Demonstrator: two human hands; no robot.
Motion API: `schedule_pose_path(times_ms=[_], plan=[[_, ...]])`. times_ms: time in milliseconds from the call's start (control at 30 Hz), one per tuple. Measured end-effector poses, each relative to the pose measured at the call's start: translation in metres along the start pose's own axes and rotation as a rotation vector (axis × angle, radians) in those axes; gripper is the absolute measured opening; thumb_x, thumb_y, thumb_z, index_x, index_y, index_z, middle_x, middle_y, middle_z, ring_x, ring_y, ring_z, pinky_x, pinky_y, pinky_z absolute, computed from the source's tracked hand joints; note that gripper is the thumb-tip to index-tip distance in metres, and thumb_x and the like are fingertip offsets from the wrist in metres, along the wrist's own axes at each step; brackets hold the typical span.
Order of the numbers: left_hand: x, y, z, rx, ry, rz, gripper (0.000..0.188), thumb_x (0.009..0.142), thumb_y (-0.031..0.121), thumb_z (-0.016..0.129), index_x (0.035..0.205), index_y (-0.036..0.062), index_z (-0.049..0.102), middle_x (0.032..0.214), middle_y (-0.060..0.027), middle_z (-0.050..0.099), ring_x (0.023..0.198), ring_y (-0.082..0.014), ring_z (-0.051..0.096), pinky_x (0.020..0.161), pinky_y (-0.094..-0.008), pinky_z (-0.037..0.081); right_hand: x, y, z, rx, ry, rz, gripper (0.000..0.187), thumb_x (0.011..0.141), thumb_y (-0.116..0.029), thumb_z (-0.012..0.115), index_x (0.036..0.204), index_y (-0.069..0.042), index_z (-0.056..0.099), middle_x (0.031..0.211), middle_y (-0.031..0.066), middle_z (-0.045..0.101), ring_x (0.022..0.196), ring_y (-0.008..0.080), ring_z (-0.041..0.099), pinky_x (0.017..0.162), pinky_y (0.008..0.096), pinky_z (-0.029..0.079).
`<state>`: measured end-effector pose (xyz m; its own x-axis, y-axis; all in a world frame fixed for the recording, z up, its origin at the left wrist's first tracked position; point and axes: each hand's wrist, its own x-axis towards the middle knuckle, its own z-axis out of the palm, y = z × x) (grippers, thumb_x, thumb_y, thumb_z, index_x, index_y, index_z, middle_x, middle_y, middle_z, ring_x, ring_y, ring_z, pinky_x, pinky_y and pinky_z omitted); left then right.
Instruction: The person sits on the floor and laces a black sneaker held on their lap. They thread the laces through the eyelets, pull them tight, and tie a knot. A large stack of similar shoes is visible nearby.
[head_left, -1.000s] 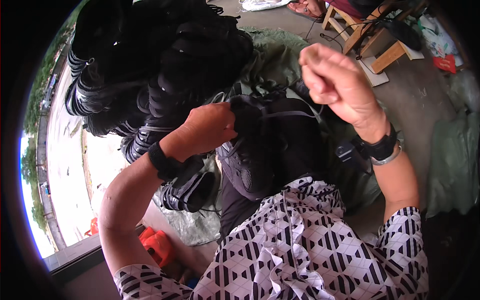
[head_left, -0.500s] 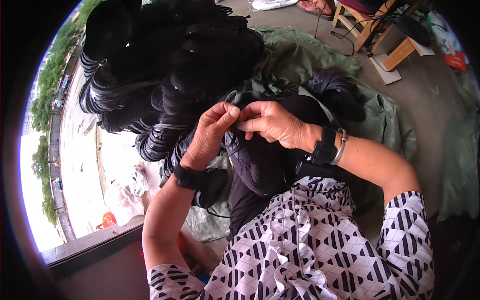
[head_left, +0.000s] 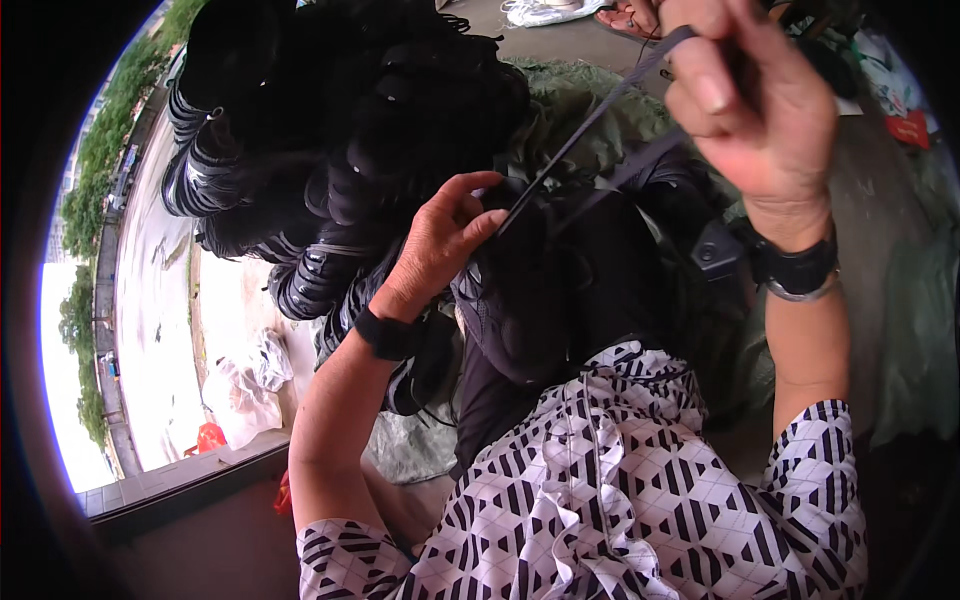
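A dark grey mesh shoe (head_left: pixel 492 318) rests on my lap, its upper part lost in shadow. My left hand (head_left: pixel 440 240) grips the shoe near its opening, thumb and forefinger where the lace comes out. Raised high to the right, my right hand (head_left: pixel 755 125) has its fingers curled round a dark flat shoelace (head_left: pixel 590 122). The lace runs taut from those fingers down to the shoe beside my left thumb. A second strand slants below it, blurred. Black bands circle both wrists.
A big heap of black shoes (head_left: pixel 350 130) rises at the far left. Green sheeting (head_left: pixel 570 85) covers the floor beyond my lap, with another dark shoe (head_left: pixel 665 185) on it. White plastic bags (head_left: pixel 245 390) lie by the ledge at left. Someone's sandalled foot (head_left: pixel 628 20) shows at the top.
My right hand has swung up and right, away from my left hand, drawing the lace out long. My left hand stays at the shoe, its thumb and forefinger now further apart.
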<state>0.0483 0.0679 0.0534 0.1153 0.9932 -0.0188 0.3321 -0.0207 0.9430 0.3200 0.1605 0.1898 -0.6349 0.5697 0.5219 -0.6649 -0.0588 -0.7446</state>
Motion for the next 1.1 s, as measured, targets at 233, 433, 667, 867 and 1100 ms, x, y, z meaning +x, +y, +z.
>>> schedule_pose_path(times_ms=[233,433,667,867,1100], plan=[[0.014,0.072,0.023,-0.043,-0.478,0.241,0.030,0.092,0.025,0.067,0.110,0.0016,0.065,0.073,0.0027,0.058,0.068,-0.0076,0.054,0.065,-0.0254,0.046,0.001,0.028,0.026,0.304,-0.097,0.151,0.031,0.102,-0.026,0.046,0.097,0.001,0.060,0.074,0.0138,0.065,0.048,0.0084,0.049,0.040,0.0189,0.028],[-0.011,0.050,-0.010,-0.343,0.187,-0.129,0.028,0.102,0.026,0.046,0.098,0.0044,0.063,0.065,0.0076,0.042,0.056,-0.0016,0.035,0.052,-0.0184,0.030,-0.028,-0.002,-0.025,-0.064,0.349,-0.073,0.020,0.100,-0.022,0.049,0.097,-0.004,0.056,0.074,0.0025,0.054,0.052,0.0056,0.037,0.047,0.0199,0.028],[-0.050,-0.007,-0.014,-0.628,0.401,-0.261,0.028,0.102,0.030,0.048,0.107,0.0047,0.060,0.071,0.0063,0.046,0.060,-0.0028,0.039,0.055,-0.0203,0.035,-0.112,0.032,-0.128,-0.264,0.844,0.298,0.021,0.096,-0.026,0.057,0.092,-0.006,0.062,0.082,0.0018,0.061,0.062,0.0068,0.051,0.056,0.0222,0.040],[-0.055,-0.022,-0.029,-0.844,0.583,-0.180,0.032,0.099,0.039,0.051,0.108,0.0091,0.060,0.094,0.0009,0.054,0.088,-0.0106,0.051,0.084,-0.0311,0.044,-0.093,0.088,-0.092,-0.212,0.514,0.459,0.023,0.096,-0.023,0.058,0.097,-0.001,0.065,0.077,0.0097,0.067,0.066,0.0109,0.063,0.059,0.0239,0.051],[-0.068,-0.046,-0.075,-1.034,0.792,0.056,0.030,0.105,0.025,0.039,0.109,0.0028,0.058,0.098,-0.0076,0.063,0.087,-0.0164,0.060,0.089,-0.0334,0.047,-0.078,0.145,-0.045,-0.979,0.283,0.222,0.017,0.092,-0.006,0.056,0.103,0.000,0.067,0.082,0.0103,0.069,0.064,0.0160,0.065,0.063,0.0272,0.053]])
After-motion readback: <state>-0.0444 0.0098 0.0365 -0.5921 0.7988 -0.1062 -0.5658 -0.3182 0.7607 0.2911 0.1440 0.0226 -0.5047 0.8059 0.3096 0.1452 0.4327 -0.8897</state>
